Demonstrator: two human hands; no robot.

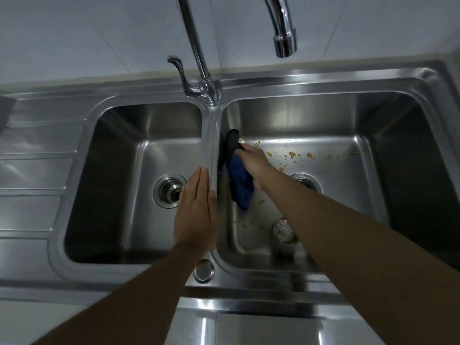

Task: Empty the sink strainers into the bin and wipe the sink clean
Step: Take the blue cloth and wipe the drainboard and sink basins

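The right hand [254, 163] grips a blue cloth [240, 185] bunched against the left wall of the right basin [373, 113], beside the divider [211, 135]. The left hand [196, 207] lies flat, fingers together, holding nothing, braced on the divider. Yellow food residue [293, 155] lies on the basin floor to the right of the cloth, nearer the right hand. A removed strainer [283, 229] rests on that floor, near the front wall.

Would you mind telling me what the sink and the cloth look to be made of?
Sink: seemingly stainless steel, brushed finish, given its grey metallic sheen and streaked reflections.
Cloth: soft blue fabric, possibly microfibre, since it folds and hangs limply.
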